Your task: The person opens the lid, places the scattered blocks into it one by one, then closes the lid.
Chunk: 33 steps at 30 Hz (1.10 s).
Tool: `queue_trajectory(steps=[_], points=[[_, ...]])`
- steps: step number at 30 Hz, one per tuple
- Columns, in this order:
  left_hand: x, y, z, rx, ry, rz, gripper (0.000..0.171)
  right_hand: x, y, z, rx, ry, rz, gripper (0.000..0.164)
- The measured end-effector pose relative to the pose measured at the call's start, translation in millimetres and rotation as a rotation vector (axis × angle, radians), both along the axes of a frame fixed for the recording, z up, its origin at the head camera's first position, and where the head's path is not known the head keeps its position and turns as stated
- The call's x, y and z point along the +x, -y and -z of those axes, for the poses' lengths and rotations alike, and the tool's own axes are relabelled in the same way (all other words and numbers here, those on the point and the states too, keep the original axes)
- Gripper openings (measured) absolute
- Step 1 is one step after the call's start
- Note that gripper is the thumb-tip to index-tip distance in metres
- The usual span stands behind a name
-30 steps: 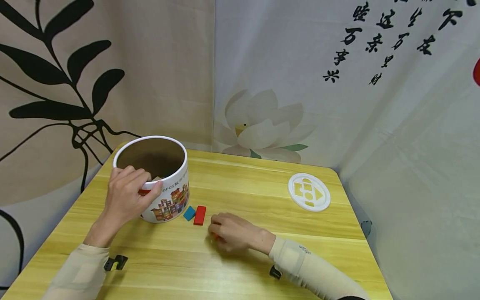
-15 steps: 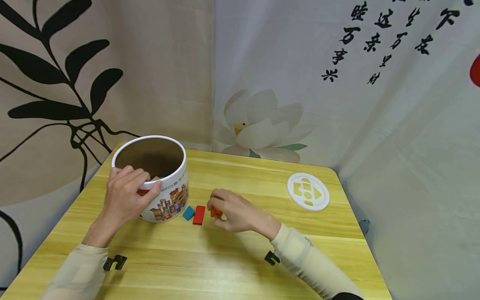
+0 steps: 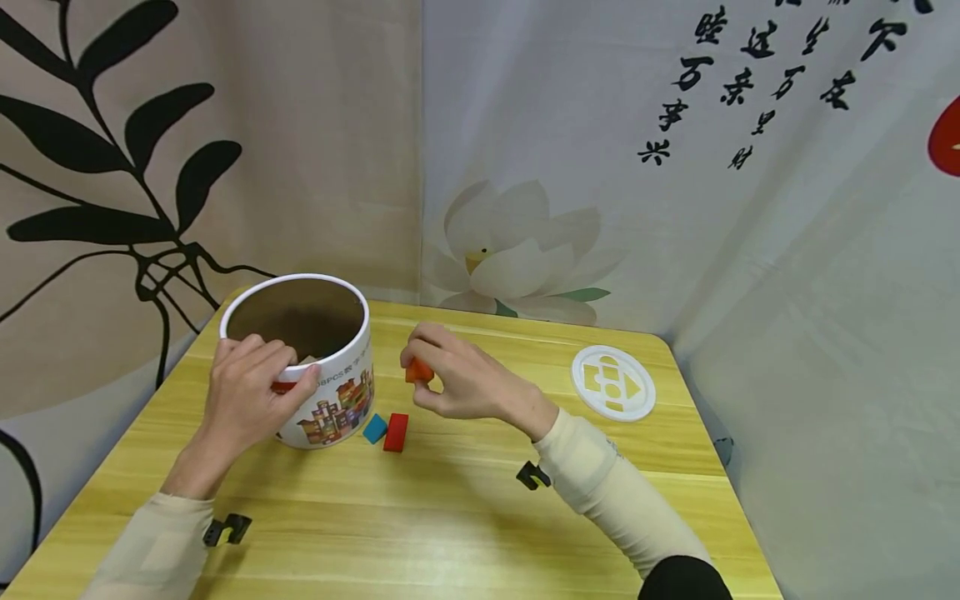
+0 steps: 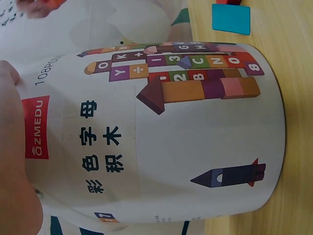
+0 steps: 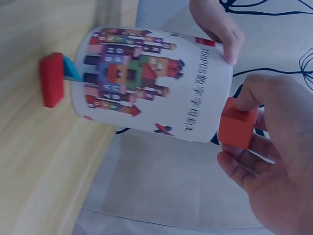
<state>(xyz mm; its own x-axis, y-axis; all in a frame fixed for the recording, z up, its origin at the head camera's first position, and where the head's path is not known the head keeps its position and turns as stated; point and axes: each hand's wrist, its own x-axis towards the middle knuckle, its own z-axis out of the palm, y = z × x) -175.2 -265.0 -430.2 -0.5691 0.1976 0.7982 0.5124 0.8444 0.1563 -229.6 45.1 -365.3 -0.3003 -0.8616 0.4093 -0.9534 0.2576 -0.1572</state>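
A white toy-block bucket [image 3: 341, 392], printed with block castles, stands upright at the table's left. My left hand [image 3: 251, 396] grips its near rim, fingers over the edge and thumb outside. To the right of the bucket and above the table, my right hand [image 3: 472, 375] pinches an orange block [image 3: 419, 371] between thumb and fingers; the right wrist view shows this orange cube [image 5: 238, 125] clearly. At the bucket's foot lie a blue block [image 3: 375, 428] and a red rectangular block [image 3: 396, 432], close beside each other. The bucket's floor is mostly hidden; a bit of something pale shows inside the near rim.
A round white plate with shaped cutouts [image 3: 613, 382] lies at the right rear of the wooden table [image 3: 480, 533]. Behind the table hang printed cloths [image 3: 525, 100] with a plant, a lotus and characters.
My right hand has lifted the orange block off the table and carried it up and away from me, towards the bucket's rim height. My left hand keeps its grip on the rim.
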Motion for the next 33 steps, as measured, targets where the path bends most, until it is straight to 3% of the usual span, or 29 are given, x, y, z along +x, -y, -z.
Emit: queue_trajectory(steps=[10, 17, 23, 33], points=[[-1.7, -0.9, 0.7, 0.045, -0.051, 0.016, 0.04, -15.2, 30.9, -33.9, -0.077, -0.087, -0.029, 0.02], [-2.6, -0.7, -0.2, 0.049, -0.061, 0.026, 0.04, -25.9, 55.7, -50.9, -0.07, -0.081, -0.015, 0.023], [-2.4, -1.4, 0.2, 0.05, -0.082, 0.033, 0.042, -36.9, 72.4, -53.7, -0.028, -0.043, -0.009, 0.023], [0.4, -0.9, -1.2, 0.023, -0.048, 0.022, 0.042, -51.4, 99.2, -48.8, 0.057, 0.009, 0.011, 0.023]])
